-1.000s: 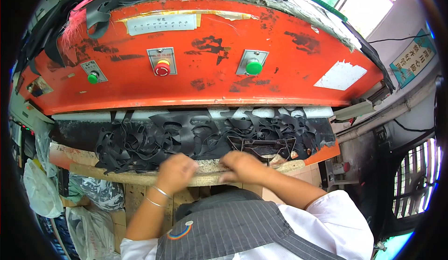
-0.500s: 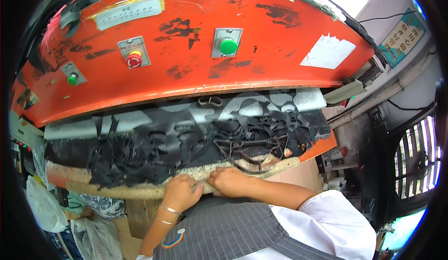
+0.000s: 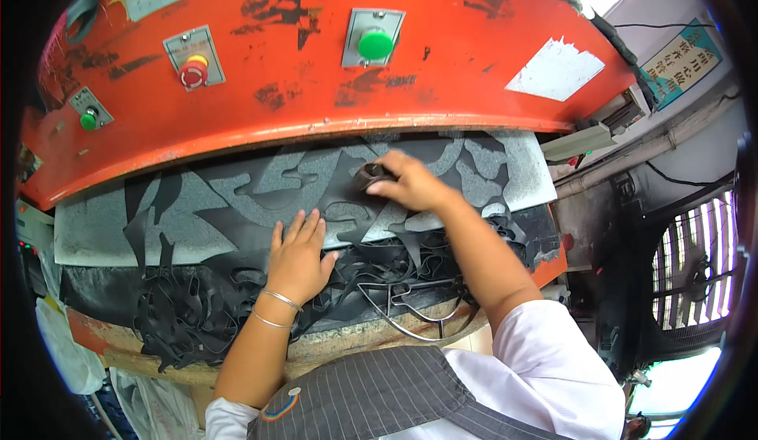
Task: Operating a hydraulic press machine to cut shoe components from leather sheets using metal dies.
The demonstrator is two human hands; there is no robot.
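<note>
My right hand (image 3: 410, 183) grips a small dark metal cutting die (image 3: 368, 176), a looped band standing on the black sheet material under the press's front edge. My left hand (image 3: 300, 254) lies with fingers spread on the near part of the sheet (image 3: 241, 223), holding nothing. Cut-out shapes run through this sheet, and the pale cutting board (image 3: 87, 227) shows through its holes. Black offcuts (image 3: 185, 310) are heaped along the board's near side. A larger metal frame die (image 3: 418, 332) rests at the table's front edge, below my right forearm.
The orange press head (image 3: 276, 108) spans the far side, with a red button (image 3: 193, 73) and green buttons (image 3: 375, 44) on its front. The worn table edge (image 3: 339, 336) runs before me. Plastic bags (image 3: 67, 345) hang at left; a fan (image 3: 699, 274) stands at right.
Both hands have moved from the table's front edge onto the sheet. The right has taken hold of the small die. More of the pale board now shows in front of the press.
</note>
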